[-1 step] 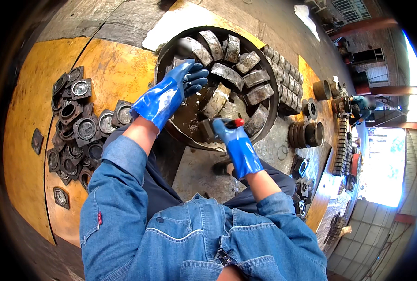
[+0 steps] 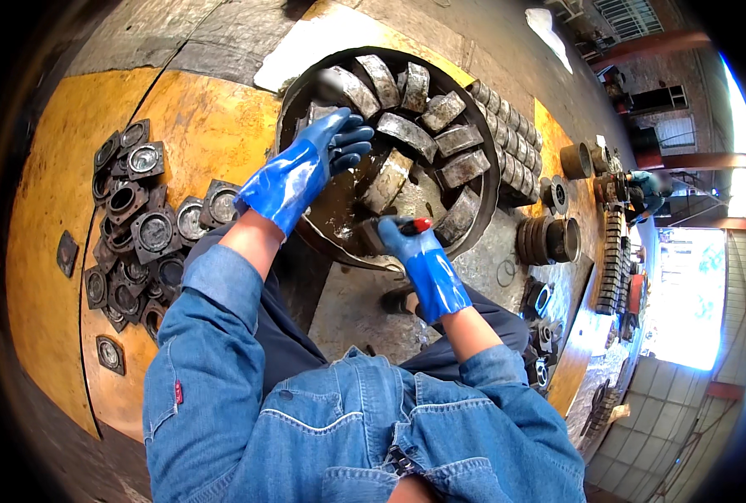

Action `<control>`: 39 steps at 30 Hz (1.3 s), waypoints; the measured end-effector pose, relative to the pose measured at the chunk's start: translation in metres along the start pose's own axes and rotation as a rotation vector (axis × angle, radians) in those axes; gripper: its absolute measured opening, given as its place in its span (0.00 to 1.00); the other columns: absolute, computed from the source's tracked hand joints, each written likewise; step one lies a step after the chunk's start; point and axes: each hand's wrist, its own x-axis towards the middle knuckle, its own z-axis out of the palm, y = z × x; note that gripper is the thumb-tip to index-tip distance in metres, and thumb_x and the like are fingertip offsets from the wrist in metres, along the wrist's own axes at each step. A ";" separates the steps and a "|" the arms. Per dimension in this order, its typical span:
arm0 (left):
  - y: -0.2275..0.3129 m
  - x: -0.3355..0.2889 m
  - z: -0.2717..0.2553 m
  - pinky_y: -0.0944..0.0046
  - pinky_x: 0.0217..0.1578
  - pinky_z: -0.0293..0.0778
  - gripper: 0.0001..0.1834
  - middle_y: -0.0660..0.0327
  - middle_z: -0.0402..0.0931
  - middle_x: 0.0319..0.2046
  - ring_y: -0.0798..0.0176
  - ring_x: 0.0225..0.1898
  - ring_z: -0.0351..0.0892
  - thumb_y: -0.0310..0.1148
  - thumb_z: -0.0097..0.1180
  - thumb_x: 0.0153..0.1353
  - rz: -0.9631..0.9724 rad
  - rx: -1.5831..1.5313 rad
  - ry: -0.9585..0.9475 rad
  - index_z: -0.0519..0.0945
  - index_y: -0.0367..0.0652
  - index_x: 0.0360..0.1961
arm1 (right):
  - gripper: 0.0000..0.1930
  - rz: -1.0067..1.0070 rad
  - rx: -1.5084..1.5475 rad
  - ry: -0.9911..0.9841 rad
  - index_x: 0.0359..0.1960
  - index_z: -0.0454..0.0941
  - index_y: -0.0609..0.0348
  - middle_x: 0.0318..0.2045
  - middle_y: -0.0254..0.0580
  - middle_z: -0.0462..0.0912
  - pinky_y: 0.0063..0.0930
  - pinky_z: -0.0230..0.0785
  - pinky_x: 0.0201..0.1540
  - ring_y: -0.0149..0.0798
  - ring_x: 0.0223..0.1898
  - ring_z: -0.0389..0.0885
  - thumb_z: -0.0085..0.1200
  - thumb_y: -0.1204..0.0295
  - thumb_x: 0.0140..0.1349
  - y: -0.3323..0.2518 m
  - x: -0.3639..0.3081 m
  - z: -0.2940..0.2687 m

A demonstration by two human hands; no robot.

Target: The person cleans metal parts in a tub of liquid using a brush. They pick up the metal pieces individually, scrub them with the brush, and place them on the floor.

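Straight ahead of the person, a round dark metal tub is sitting, and curved grey metal blocks are lying inside it. The blue-gloved left hand is hovering over its left side; the blue-gloved right hand is hanging over its near side, holding a red-ended tool. Leftward, square dark metal plates with round centres are lying heaped on a flat yellow board. Right of the tub, rows of curved grey metal pieces are standing, with brown metal cylinders sitting nearer the person.

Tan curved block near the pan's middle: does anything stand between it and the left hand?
Nothing visible does: only the dark pan floor shows between the left hand and the tan curved block.
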 end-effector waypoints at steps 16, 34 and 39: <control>-0.057 -0.008 0.022 0.49 0.55 0.79 0.21 0.45 0.85 0.47 0.42 0.52 0.84 0.46 0.61 0.62 -0.014 1.817 -0.006 0.86 0.43 0.49 | 0.10 -0.672 -0.595 0.339 0.45 0.89 0.55 0.43 0.50 0.90 0.38 0.82 0.52 0.50 0.45 0.90 0.66 0.72 0.62 -0.029 -0.048 -0.104; -0.069 -0.001 0.018 0.47 0.57 0.77 0.26 0.41 0.84 0.49 0.38 0.54 0.82 0.52 0.59 0.64 0.059 1.825 -0.024 0.85 0.40 0.50 | 0.12 -0.164 0.037 0.487 0.46 0.88 0.61 0.29 0.31 0.86 0.20 0.74 0.32 0.25 0.28 0.82 0.66 0.67 0.67 0.010 0.018 -0.163; -0.069 -0.005 0.022 0.47 0.57 0.77 0.26 0.41 0.84 0.49 0.39 0.54 0.82 0.51 0.58 0.64 0.002 1.845 -0.011 0.85 0.40 0.50 | 0.09 -0.310 -0.450 0.575 0.41 0.90 0.55 0.34 0.43 0.90 0.33 0.81 0.42 0.39 0.34 0.89 0.66 0.66 0.64 0.023 -0.039 -0.112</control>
